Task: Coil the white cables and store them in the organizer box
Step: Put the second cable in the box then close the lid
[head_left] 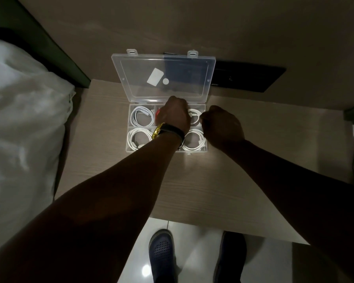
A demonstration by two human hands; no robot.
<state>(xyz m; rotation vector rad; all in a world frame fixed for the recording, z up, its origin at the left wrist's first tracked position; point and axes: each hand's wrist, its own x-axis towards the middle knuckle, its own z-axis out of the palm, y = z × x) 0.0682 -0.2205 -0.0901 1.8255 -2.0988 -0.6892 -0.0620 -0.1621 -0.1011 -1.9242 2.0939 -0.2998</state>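
Note:
A clear plastic organizer box (129, 127) sits open on a small wooden table, its lid (164, 76) standing up against the wall. Coiled white cables lie in the far-left (141, 116), near-left (138, 138), far-right (195, 116) and near-right (193, 140) compartments. My left hand (174, 113), with a gold watch on its wrist, reaches down over the far middle compartment, fingers curled and hidden; something red shows beside it. My right hand (221, 123) is a loose fist at the box's right edge, touching the far-right cable area. What either hand grips is hidden.
The wooden table (223, 180) has a bed with white bedding (25, 119) at its left and a dark wall panel (251, 78) behind the box. Below the table's front edge lie a glossy tiled floor and my dark shoes (161, 250).

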